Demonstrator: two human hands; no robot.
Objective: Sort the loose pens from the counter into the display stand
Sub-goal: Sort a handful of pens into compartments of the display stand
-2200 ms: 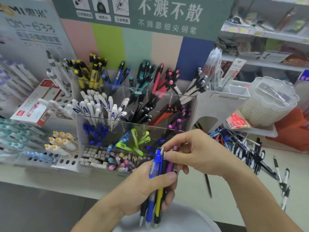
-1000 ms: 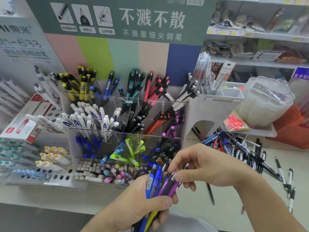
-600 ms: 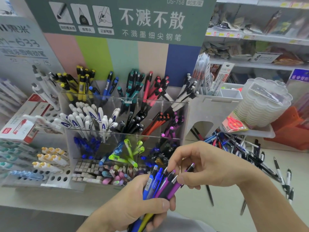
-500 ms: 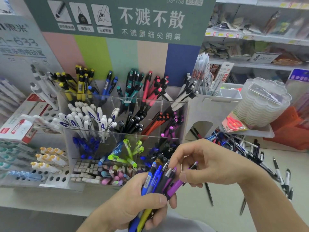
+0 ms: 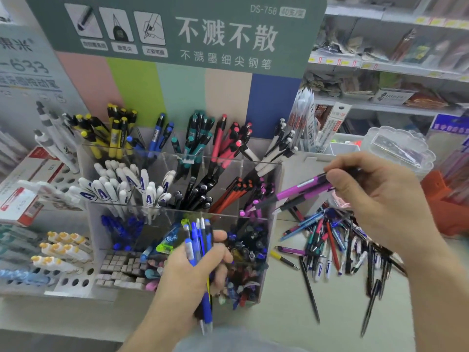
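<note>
Our right hand (image 5: 375,199) pinches the purple pens (image 5: 299,190) near the display stand (image 5: 275,179); our left hand (image 5: 193,270) grips a blue bundle (image 5: 200,240). The long pens may catch the divider and drop.

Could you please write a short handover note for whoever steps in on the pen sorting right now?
Left hand grips a bundle of pens, mostly blue, in front of the stand.
Right hand pinches a purple pen, tip aimed at the stand's slot of purple pens; not yet in.
Done: most stand slots hold pens sorted by colour.
Left: drop the purple pen in, sort the bundle, then the loose pile on the counter to the right.
</note>
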